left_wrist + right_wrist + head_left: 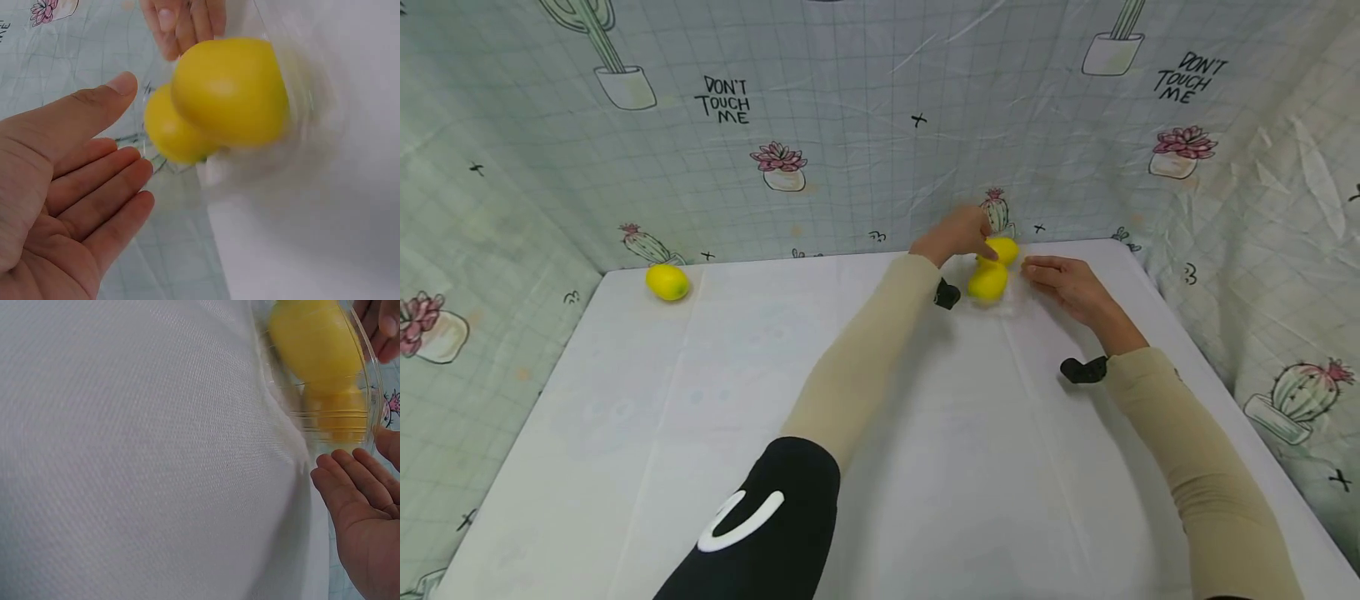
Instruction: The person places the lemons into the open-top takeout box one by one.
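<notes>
Two yellow lemons (988, 282) sit one behind the other in a clear plastic container (372, 369) at the back right of the table. My left hand (958, 233) is at the container's far left side. In the left wrist view its thumb and fingers are spread apart, holding nothing, close to the lemons (231, 94). On the other side is my right hand (1067, 287), its fingers extended. In the right wrist view, the right thumb is at the container's rim with the fingers below it; whether they touch is unclear.
Another lemon (667, 282) lies at the table's back left corner. A white cloth covers the table (737, 400). Printed curtains (850, 125) rise along the back and sides. Black wrist devices (1084, 370) show at both wrists.
</notes>
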`<control>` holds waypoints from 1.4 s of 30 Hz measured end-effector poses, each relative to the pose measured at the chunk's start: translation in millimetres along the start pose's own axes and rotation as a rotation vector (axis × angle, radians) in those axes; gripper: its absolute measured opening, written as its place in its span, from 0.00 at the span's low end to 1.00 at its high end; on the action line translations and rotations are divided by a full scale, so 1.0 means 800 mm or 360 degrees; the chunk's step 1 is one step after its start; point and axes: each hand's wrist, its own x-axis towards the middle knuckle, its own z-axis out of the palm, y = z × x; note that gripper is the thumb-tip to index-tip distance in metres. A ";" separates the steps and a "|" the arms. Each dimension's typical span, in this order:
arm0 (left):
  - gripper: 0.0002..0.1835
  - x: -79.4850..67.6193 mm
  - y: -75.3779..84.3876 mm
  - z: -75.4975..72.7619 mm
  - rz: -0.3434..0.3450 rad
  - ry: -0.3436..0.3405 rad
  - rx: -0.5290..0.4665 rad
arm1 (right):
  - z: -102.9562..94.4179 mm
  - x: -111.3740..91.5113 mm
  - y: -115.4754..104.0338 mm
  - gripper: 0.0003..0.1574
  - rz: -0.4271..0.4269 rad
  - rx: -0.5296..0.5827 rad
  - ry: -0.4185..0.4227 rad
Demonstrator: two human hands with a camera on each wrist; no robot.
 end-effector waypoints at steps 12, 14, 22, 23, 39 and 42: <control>0.17 -0.095 -0.113 -0.058 0.0026 0.0183 0.0053 | 0.003 -0.005 -0.001 0.36 -0.0026 -0.0016 -0.0003; 0.21 -0.119 -0.137 -0.066 -0.0021 0.0202 0.0045 | 0.003 -0.004 -0.001 0.36 -0.0020 -0.0021 0.0011; 0.25 -0.217 -0.230 -0.094 -0.0179 0.0327 0.0286 | 0.002 -0.001 -0.001 0.37 -0.0002 -0.0071 0.0036; 0.25 -0.229 -0.240 -0.097 -0.0214 0.0336 0.0288 | 0.002 -0.001 -0.001 0.37 0.0001 -0.0066 0.0038; 0.30 -0.377 -0.364 -0.149 -0.0759 0.0618 0.0273 | 0.004 0.000 0.001 0.37 -0.0008 -0.0037 0.0012; 0.33 -0.384 -0.377 -0.149 -0.0850 0.0645 0.0202 | 0.005 0.000 0.001 0.37 0.0000 -0.0039 0.0020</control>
